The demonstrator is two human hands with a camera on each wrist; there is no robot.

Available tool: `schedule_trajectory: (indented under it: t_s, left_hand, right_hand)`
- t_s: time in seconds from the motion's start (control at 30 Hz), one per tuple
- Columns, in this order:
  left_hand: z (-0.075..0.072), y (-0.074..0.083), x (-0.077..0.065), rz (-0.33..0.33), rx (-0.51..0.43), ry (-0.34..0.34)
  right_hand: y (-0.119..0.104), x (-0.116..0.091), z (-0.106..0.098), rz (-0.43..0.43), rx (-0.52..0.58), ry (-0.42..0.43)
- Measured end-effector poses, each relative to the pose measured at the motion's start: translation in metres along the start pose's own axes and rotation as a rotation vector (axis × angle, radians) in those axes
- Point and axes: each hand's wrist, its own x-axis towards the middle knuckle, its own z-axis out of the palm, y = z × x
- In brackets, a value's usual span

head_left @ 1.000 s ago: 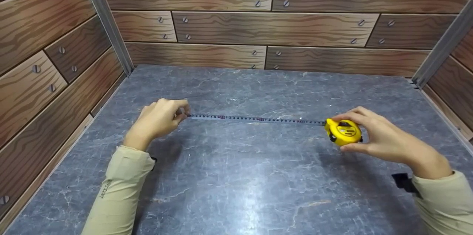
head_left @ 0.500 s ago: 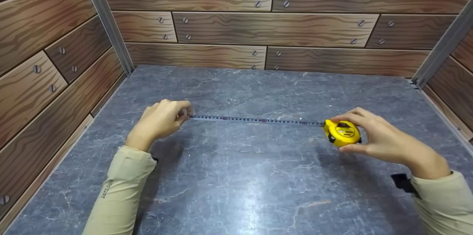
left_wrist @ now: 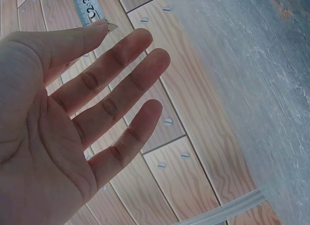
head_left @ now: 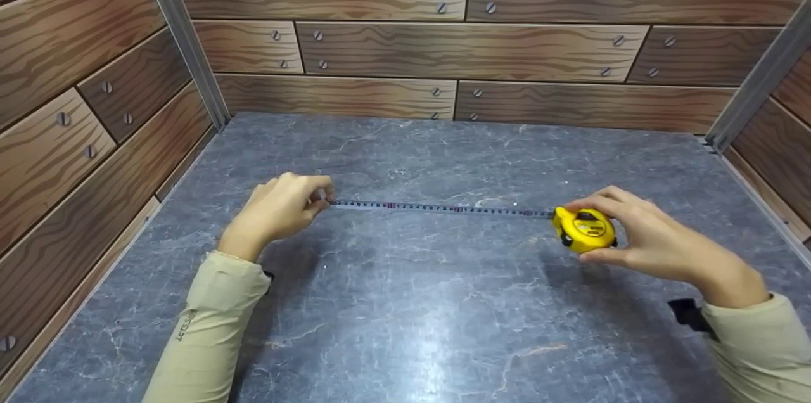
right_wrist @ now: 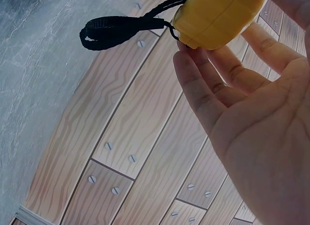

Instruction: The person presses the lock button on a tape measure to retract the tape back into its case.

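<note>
Toward the left edge of the desk point(head_left: 380, 301), our left hand point(head_left: 275, 210) pinches the blade point(head_left: 431, 208) by its end. Across the middle it stretches to the case point(head_left: 586, 233) nearer the right edge, where our right hand point(head_left: 665, 244) grips it between thumb and fingers. We think the blade could whip back if the left pinch slips, or the case drop if the right loosens.

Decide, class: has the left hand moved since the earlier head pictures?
Yes: the left hand has shifted slightly right, away from the left metal post.
</note>
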Motion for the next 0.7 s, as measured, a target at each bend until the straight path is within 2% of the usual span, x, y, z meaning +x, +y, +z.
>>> schedule_trajectory:
  t_s: [0.33, 0.7]
  left_hand:
    - [0.0019, 0.0002, 0.0007, 0.014, -0.007, -0.007]
    - [0.0030, 0.0038, 0.0015, 0.022, -0.007, -0.018]
  right_hand:
    - [-0.0023, 0.0014, 0.0016, 0.039, 0.007, -0.044]
    - [-0.0007, 0.0000, 0.0035, 0.020, 0.007, -0.037]
